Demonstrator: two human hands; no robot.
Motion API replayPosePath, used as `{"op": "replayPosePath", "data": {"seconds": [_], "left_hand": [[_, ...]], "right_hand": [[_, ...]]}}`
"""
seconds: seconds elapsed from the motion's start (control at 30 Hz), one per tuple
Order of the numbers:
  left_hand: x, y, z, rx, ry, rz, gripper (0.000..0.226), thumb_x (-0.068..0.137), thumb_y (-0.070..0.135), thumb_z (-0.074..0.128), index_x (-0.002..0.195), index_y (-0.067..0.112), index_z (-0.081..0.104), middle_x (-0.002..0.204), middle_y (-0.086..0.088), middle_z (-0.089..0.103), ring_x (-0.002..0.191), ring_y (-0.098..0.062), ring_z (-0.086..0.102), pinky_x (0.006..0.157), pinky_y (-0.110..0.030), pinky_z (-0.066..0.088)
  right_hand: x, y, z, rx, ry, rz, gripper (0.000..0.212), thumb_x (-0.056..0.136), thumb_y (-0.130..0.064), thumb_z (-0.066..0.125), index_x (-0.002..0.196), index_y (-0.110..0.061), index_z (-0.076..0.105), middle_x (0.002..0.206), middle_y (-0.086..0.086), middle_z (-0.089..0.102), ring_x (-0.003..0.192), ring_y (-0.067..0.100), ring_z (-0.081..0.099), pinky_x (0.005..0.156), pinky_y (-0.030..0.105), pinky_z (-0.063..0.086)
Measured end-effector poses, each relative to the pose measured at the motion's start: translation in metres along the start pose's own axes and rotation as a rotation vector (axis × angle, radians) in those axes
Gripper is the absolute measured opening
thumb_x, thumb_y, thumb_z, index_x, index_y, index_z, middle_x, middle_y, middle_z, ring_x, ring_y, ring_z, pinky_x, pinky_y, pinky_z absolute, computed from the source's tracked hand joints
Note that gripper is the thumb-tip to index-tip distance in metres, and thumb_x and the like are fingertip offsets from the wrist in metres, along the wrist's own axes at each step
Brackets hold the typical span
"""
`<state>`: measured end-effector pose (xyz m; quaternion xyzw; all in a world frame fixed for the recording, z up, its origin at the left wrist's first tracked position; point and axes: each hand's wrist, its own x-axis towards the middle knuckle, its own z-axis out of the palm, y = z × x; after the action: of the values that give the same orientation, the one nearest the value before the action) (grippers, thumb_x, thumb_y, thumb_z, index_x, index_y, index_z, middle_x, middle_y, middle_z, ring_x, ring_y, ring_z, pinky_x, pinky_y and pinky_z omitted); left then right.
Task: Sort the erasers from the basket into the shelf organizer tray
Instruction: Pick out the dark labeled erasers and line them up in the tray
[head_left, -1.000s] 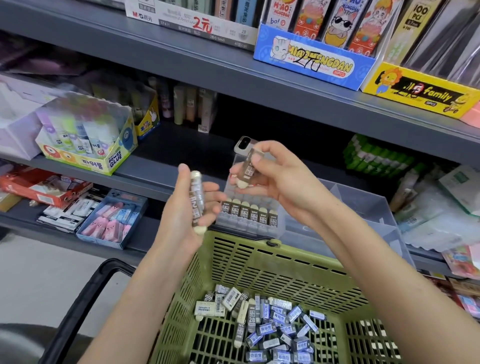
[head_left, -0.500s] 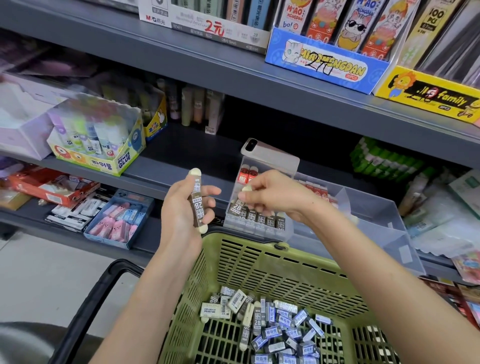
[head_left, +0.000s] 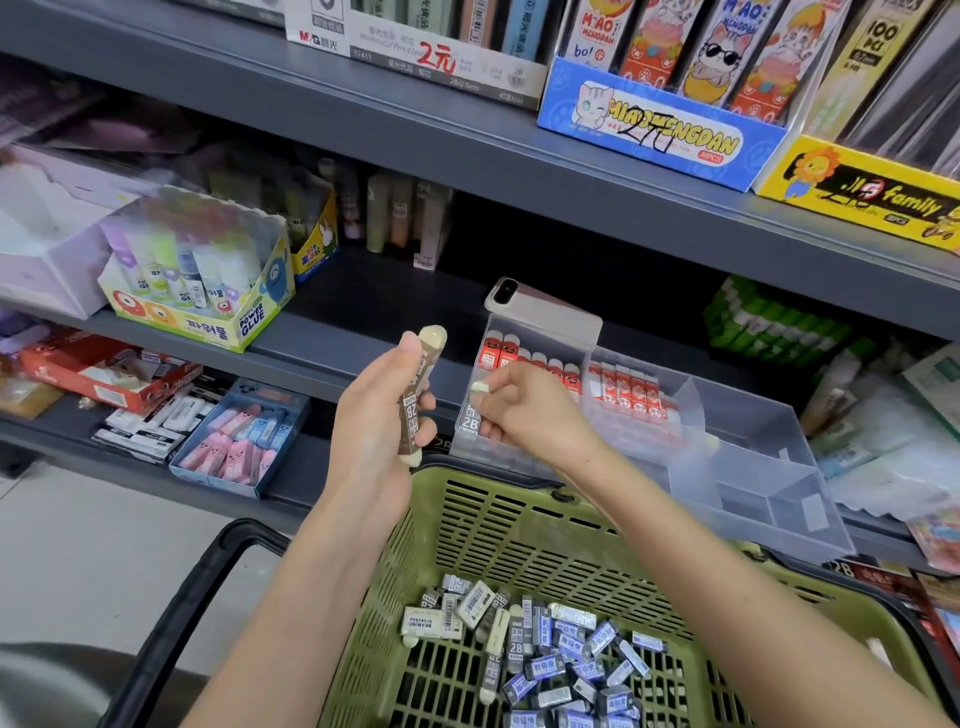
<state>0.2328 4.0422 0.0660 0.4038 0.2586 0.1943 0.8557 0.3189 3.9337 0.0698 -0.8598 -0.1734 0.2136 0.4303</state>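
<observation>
A long eraser (head_left: 418, 400) in a brown paper sleeve, with cream ends, is grasped upright in the left hand (head_left: 379, 415). The fingers are curled round its middle. It is probably kept there in reserve, so that the next piece is ready without a new reach downward.

A second eraser (head_left: 471, 418), in a dark sleeve marked 2B, is pinched between thumb and fingers of the right hand (head_left: 530, 410). Its cream tip points up and it is held at the front left compartment of the clear plastic organizer tray (head_left: 753, 436). It is kept vertical, it seems, because the pieces in this tray are stored standing. The red-sleeved erasers (head_left: 519, 358) in the back compartments are lined up in exactly this way. Whether the lower end already touches the compartment floor cannot be told, as the hand and the tray wall hide it.

The tray stands at the edge of the grey metal shelf (head_left: 322, 364), and a pale phone (head_left: 540, 306) rests at its back wall. The olive-green slotted plastic basket (head_left: 519, 540) is placed just below and in front of the tray, so the path from one to the other is short.

Many loose erasers (head_left: 550, 660) in grey and blue sleeves lie mixed on the basket bottom — the sorting is judged to be far from finished. The right compartments of the tray look unfilled.
</observation>
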Motion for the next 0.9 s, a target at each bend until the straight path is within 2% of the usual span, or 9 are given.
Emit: {"op": "replayPosePath", "data": {"seconds": [0.13,0.23,0.3,0.4,0.5,0.6,0.67,0.77,0.9], "left_hand": [[-0.004,-0.001,0.002,0.078,-0.039,0.045,0.028,0.077,0.037,0.067,0.091,0.014,0.071,0.059,0.010,0.057,0.053,-0.004,0.046,0.038,-0.017,0.031],[-0.005,-0.002,0.002,0.122,-0.028,0.076,0.023,0.075,0.036,0.070,0.083,0.015,0.070,0.061,0.008,0.060,0.053,-0.004,0.047,0.038,-0.017,0.031],[-0.006,-0.002,0.002,0.141,-0.012,0.093,0.023,0.071,0.038,0.072,0.078,0.015,0.068,0.061,0.007,0.061,0.053,-0.005,0.047,0.038,-0.018,0.031],[-0.006,-0.004,0.003,0.184,-0.018,0.125,0.027,0.071,0.038,0.073,0.079,0.013,0.066,0.061,0.008,0.062,0.055,-0.007,0.050,0.038,-0.018,0.033],[-0.007,-0.005,0.005,0.231,-0.067,0.159,0.032,0.071,0.042,0.071,0.081,0.011,0.067,0.060,0.006,0.061,0.053,-0.006,0.051,0.037,-0.017,0.033],[-0.006,-0.006,0.004,0.247,-0.056,0.161,0.032,0.080,0.046,0.064,0.077,0.015,0.068,0.061,0.003,0.058,0.051,-0.006,0.047,0.039,-0.017,0.032],[-0.002,-0.006,0.003,0.195,-0.002,0.116,0.033,0.090,0.044,0.055,0.079,0.015,0.066,0.065,0.001,0.060,0.054,-0.007,0.048,0.040,-0.018,0.031],[0.002,-0.003,0.001,0.014,0.044,0.007,0.031,0.097,0.033,0.049,0.085,0.008,0.063,0.062,-0.001,0.061,0.054,-0.008,0.051,0.040,-0.017,0.036],[0.002,-0.002,0.001,-0.160,0.017,-0.045,0.013,0.091,0.005,0.049,0.091,0.004,0.062,0.066,-0.006,0.062,0.058,-0.013,0.058,0.048,-0.019,0.046]], "right_hand": [[-0.002,-0.002,0.005,-0.148,0.045,-0.009,0.014,0.089,-0.019,0.062,0.094,-0.015,0.049,0.079,0.007,0.067,0.067,0.015,0.059,0.068,0.031,0.049],[-0.009,-0.005,0.002,-0.266,0.136,-0.118,0.005,0.094,-0.020,0.053,0.093,-0.015,0.054,0.076,0.007,0.065,0.061,0.012,0.055,0.061,0.028,0.046],[-0.018,-0.011,-0.004,-0.115,0.206,-0.236,0.018,0.097,-0.024,0.045,0.091,-0.014,0.059,0.069,0.004,0.064,0.058,0.011,0.054,0.061,0.031,0.047],[-0.031,-0.023,-0.012,0.270,0.106,-0.270,0.021,0.094,-0.030,0.053,0.091,-0.013,0.064,0.071,0.005,0.065,0.058,0.006,0.055,0.053,0.024,0.048],[-0.035,-0.025,-0.012,0.282,0.113,-0.244,0.014,0.086,-0.022,0.066,0.090,-0.009,0.064,0.075,0.010,0.065,0.057,0.010,0.058,0.055,0.021,0.051],[-0.031,-0.024,-0.020,0.431,0.143,-0.155,0.005,0.089,-0.011,0.061,0.087,-0.007,0.064,0.073,0.011,0.066,0.059,0.012,0.062,0.059,0.021,0.053],[-0.025,-0.021,-0.033,0.502,0.193,-0.090,0.009,0.090,-0.003,0.056,0.086,-0.005,0.064,0.069,0.010,0.065,0.055,0.011,0.061,0.057,0.020,0.053],[-0.019,-0.011,-0.041,0.305,0.159,0.007,0.014,0.087,0.003,0.056,0.080,-0.002,0.066,0.063,0.009,0.063,0.050,0.012,0.060,0.055,0.022,0.054],[-0.017,-0.002,-0.026,0.025,0.091,0.054,0.020,0.090,-0.004,0.058,0.073,-0.011,0.066,0.062,0.007,0.064,0.052,0.017,0.064,0.068,0.033,0.059]]}}
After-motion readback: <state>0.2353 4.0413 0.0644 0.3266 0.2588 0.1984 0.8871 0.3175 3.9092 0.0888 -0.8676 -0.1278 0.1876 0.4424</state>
